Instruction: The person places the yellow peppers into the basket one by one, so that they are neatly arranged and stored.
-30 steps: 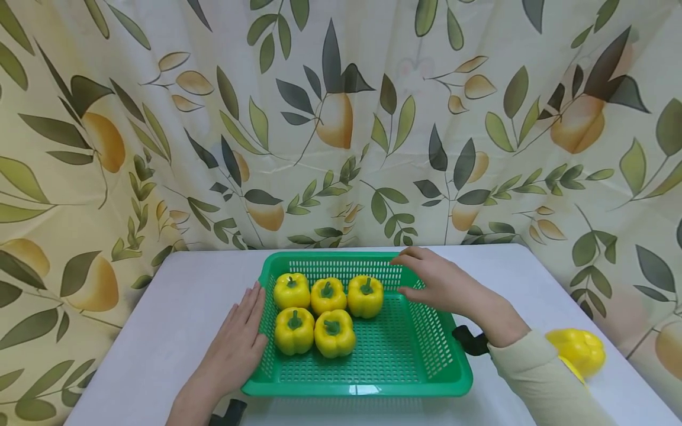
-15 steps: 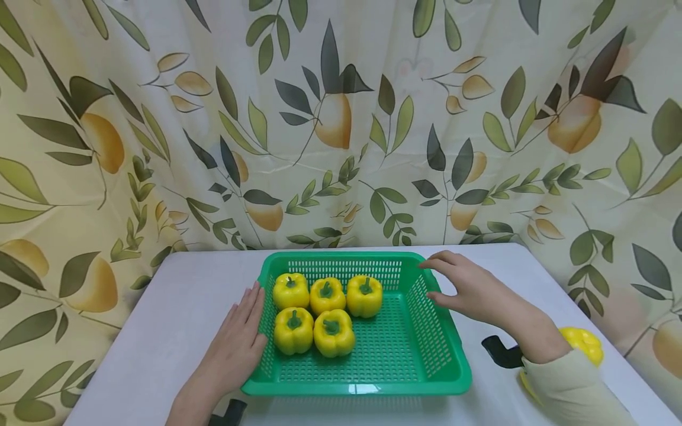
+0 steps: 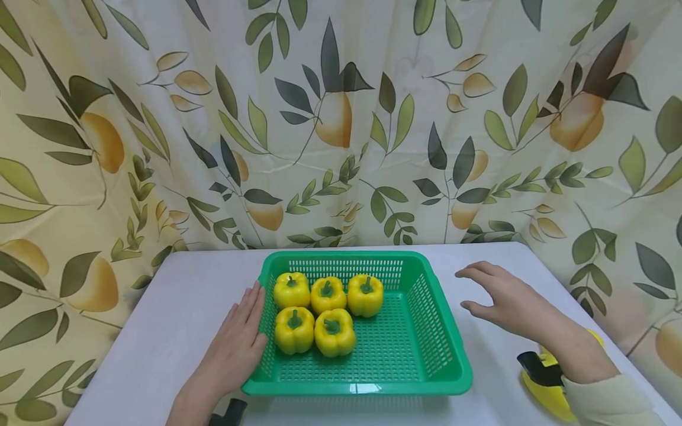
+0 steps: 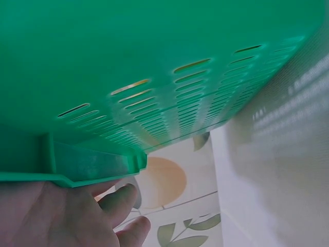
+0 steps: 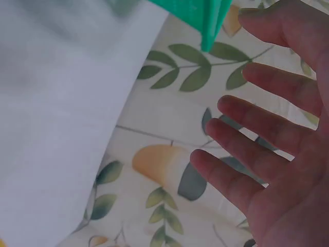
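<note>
My left hand (image 3: 234, 343) lies with straight fingers along the left rim of a green plastic basket (image 3: 447, 378); the left wrist view shows the fingers (image 4: 121, 203) under the basket's rim (image 4: 67, 181). Inside, several yellow bell peppers (image 3: 334, 334) with green stems stand upright in two rows on the left side. Off to the right of the basket, my right hand (image 3: 503, 299) hovers over the table, holding nothing. Its fingers are spread and slightly bent, as the right wrist view shows too. Under the right forearm, a yellow thing with a curved edge (image 3: 549, 397) is partly hidden.
The white table (image 3: 176, 307) carries the basket near its middle. Another yellow piece (image 3: 595, 337) peeks out behind the right forearm. A leaf-and-fruit patterned curtain (image 3: 341, 177) hangs behind the table and at both sides. Each wrist wears a black strap (image 3: 540, 370).
My right hand has moved right and a little toward me, from over the basket's right part to beyond its right rim. The left hand, basket and the peppers in it have stayed put.
</note>
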Motion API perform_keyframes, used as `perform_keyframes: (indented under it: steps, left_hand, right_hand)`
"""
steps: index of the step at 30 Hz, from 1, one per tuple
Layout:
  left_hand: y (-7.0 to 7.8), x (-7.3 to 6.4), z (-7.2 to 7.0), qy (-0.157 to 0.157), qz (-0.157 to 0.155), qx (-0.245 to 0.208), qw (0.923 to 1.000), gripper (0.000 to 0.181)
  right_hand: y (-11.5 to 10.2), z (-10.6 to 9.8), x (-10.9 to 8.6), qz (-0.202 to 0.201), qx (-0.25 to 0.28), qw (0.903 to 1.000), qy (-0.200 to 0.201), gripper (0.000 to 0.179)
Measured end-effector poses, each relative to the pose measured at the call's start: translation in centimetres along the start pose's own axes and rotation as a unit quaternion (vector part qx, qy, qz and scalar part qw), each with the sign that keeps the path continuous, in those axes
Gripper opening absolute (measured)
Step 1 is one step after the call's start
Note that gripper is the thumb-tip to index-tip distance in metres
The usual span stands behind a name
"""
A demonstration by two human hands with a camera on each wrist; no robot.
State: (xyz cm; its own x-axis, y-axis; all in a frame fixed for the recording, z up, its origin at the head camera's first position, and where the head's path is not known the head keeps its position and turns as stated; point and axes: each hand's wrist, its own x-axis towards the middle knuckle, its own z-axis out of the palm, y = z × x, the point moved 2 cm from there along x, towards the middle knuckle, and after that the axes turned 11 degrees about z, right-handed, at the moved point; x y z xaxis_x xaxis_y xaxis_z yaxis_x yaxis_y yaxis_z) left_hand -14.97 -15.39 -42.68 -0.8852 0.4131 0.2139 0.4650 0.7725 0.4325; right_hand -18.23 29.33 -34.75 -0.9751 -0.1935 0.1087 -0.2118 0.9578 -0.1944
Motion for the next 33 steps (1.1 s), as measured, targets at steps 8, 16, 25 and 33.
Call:
perform_keyframes:
  steps: [8,16,25,33]
  left_hand:
    - [0.1,0.0,0.0,0.000,0.004,0.007,1.0000,0.069]
    - [0.1,0.0,0.0,-0.003,0.003,0.008,1.0000,0.068]
    - [0.1,0.0,-0.1,-0.001,0.000,0.008,1.0000,0.068]
    - [0.1,0.0,-0.1,-0.001,-0.002,0.006,1.0000,0.068]
  right_hand:
    - [3.8,0.1,-1.5,0.034,-0.005,0.9994,-0.003,0.052]
    - [7.8,-0.2,-3.4,0.060,-0.011,0.9977,0.028,0.051]
    - [10.5,0.0,-4.7,0.099,-0.009,0.9950,0.008,0.053]
    - [12.8,0.4,-5.5,0.146,-0.009,0.9890,-0.024,0.054]
